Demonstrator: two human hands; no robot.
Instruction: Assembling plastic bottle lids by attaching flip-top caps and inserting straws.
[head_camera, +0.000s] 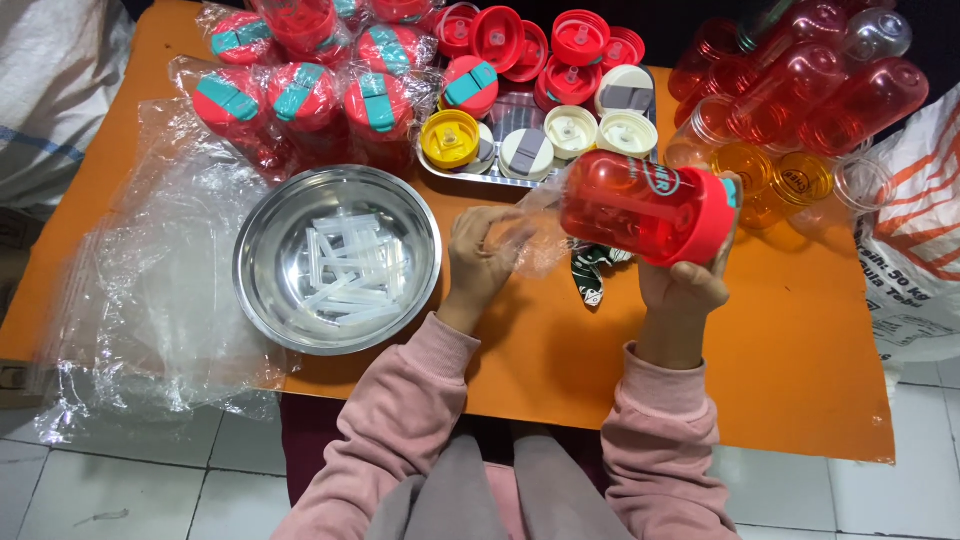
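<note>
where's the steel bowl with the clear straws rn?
In the head view, the steel bowl sits on the orange table, left of centre. It is just left of the left hand, below the wrapped red bottles, with clear plastic bags at its left.

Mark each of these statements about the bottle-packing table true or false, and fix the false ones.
1. The right hand holds a red bottle lying on its side. True.
2. The steel bowl is full of lids. False: it holds clear plastic straws.
3. The left hand touches a clear plastic bag at the bottle's base end. True.
4. The tabletop is blue. False: it is orange.
5. A yellow lid sits on the metal tray beside white lids. True.
6. The wrapped bottles at the far left have yellow straps. False: their straps are teal.
</note>
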